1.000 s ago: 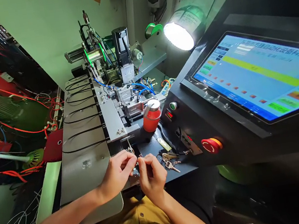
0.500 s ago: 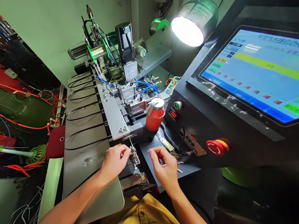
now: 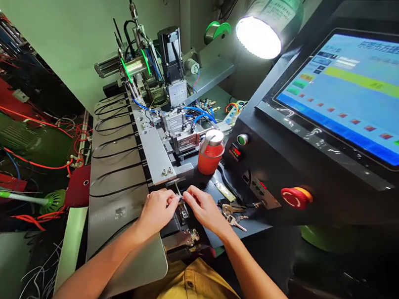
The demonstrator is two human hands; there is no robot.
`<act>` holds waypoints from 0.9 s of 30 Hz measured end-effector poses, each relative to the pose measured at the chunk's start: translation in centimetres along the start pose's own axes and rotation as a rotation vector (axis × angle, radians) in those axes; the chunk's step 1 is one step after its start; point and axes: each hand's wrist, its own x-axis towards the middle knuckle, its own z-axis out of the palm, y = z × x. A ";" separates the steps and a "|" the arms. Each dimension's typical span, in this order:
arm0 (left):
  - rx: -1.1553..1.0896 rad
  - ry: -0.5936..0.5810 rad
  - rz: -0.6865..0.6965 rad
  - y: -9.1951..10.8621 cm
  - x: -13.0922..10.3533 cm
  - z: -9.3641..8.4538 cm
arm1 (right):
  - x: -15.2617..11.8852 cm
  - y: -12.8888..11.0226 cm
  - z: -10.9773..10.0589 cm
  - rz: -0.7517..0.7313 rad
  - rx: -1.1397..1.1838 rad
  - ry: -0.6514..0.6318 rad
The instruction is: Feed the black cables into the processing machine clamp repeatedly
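My left hand (image 3: 159,209) is closed in a pinch, its fingertips at a small metal fixture (image 3: 183,214) at the front end of the machine. From the right, my right hand (image 3: 201,206) meets it with thumb and forefinger pressed together, almost touching the left fingertips. Whatever lies between the fingers is too small and covered to make out. A black cable (image 3: 117,236) curves across the grey metal plate (image 3: 142,270) and disappears under my left forearm. Further back on that plate, several looped black cables (image 3: 113,173) lie in a row with their ends at the rail.
Right of the fixture stand a red bottle (image 3: 209,160) and some keys (image 3: 235,219). A control panel with a lit touchscreen (image 3: 364,100) and a red emergency stop button (image 3: 296,197) fills the right side. A bright lamp (image 3: 261,35) shines from above. Pneumatic cylinders (image 3: 185,139) sit behind.
My right hand has moved up and left to the fixture, close to my left fingertips. The keys it partly covered now show. My left hand stays at the fixture; the view has shifted slightly.
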 end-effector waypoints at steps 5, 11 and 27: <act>0.069 0.035 0.030 -0.1 -0.2 0.4 | 0.3 0.8 1.0 -0.030 0.119 -0.009; 0.227 0.221 0.275 -1.4 -1.9 1.1 | 0.3 1.6 1.4 -0.023 0.265 0.009; 0.240 0.211 0.340 -3.0 -2.7 0.2 | -1.0 0.4 -0.5 -0.247 -0.398 0.129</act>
